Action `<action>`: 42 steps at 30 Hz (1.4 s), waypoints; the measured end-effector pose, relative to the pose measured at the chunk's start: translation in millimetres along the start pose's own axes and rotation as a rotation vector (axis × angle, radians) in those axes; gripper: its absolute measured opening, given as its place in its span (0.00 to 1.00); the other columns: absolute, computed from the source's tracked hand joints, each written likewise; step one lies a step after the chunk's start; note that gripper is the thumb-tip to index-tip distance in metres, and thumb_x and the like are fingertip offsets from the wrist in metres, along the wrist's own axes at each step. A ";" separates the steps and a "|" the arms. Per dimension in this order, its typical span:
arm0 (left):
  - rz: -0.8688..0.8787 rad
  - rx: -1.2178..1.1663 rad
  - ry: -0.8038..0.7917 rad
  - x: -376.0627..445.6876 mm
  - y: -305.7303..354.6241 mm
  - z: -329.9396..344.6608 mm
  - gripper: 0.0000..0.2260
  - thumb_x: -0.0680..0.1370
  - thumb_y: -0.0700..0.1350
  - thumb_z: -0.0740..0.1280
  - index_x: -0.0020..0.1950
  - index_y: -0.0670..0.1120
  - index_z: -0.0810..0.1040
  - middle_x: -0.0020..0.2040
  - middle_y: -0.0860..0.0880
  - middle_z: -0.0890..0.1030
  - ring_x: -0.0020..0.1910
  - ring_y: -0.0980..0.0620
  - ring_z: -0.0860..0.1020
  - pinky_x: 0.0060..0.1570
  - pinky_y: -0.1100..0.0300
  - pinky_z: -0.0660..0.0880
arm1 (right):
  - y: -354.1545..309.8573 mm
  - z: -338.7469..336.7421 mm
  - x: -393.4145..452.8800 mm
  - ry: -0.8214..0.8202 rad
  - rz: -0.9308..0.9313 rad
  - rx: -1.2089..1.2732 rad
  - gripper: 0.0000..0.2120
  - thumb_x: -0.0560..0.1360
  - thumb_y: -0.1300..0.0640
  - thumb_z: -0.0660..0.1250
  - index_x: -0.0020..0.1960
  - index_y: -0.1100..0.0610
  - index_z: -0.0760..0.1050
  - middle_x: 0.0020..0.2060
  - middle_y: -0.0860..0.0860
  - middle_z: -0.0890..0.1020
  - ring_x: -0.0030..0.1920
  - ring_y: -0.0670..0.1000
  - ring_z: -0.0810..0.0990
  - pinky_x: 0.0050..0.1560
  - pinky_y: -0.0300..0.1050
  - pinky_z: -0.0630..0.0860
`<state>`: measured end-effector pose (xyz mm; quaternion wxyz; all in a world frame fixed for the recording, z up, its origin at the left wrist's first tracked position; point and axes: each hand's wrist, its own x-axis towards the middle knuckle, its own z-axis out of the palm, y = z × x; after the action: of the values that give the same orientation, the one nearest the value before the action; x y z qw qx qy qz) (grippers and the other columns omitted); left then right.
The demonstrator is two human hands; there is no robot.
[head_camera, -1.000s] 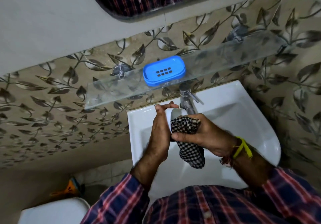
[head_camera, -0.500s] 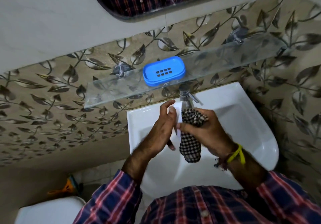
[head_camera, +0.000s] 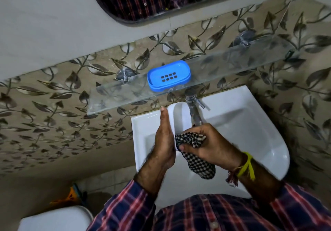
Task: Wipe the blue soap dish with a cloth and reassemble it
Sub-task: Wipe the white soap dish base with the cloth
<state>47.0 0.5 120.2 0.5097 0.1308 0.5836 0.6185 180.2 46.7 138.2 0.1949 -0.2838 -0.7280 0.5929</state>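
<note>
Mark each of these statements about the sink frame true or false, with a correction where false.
1. The blue soap dish part sits on the glass shelf. True.
2. The left hand holds a blue tray. False: the tray in its grip is white.
3. The right hand grips a checked cloth. True.
4. The cloth lies flat on the shelf. False: it is bunched in the right hand over the white basin.
5. A bar of soap rests in the blue part. False: none shows; its drain slots are bare.
</note>
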 end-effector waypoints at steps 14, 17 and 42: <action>-0.109 -0.137 -0.110 4.1 -30.6 2.9 0.30 0.77 0.73 0.52 0.60 0.57 0.84 0.64 0.51 0.81 0.59 0.53 0.82 0.50 0.57 0.81 | -13.4 17.4 14.2 0.498 -0.168 -0.350 0.05 0.68 0.67 0.72 0.42 0.60 0.83 0.40 0.55 0.84 0.42 0.55 0.83 0.44 0.52 0.80; -0.137 -0.139 -0.130 7.8 -23.9 -3.1 0.35 0.70 0.78 0.51 0.57 0.57 0.85 0.59 0.48 0.85 0.56 0.49 0.84 0.46 0.53 0.83 | -16.4 11.7 8.6 0.264 -0.146 -0.477 0.04 0.66 0.62 0.72 0.41 0.58 0.83 0.39 0.51 0.81 0.41 0.55 0.81 0.40 0.52 0.79; -0.049 -0.129 -0.036 6.3 -9.5 -1.9 0.33 0.75 0.73 0.55 0.60 0.50 0.84 0.52 0.46 0.87 0.50 0.48 0.86 0.42 0.56 0.83 | -28.3 16.4 0.1 0.121 -0.030 -0.729 0.06 0.66 0.61 0.67 0.40 0.54 0.81 0.40 0.51 0.83 0.44 0.59 0.82 0.42 0.48 0.80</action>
<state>47.2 2.5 108.8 0.5422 0.0944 0.5364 0.6398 164.8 30.6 162.1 0.1324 -0.3584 -0.8826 0.2738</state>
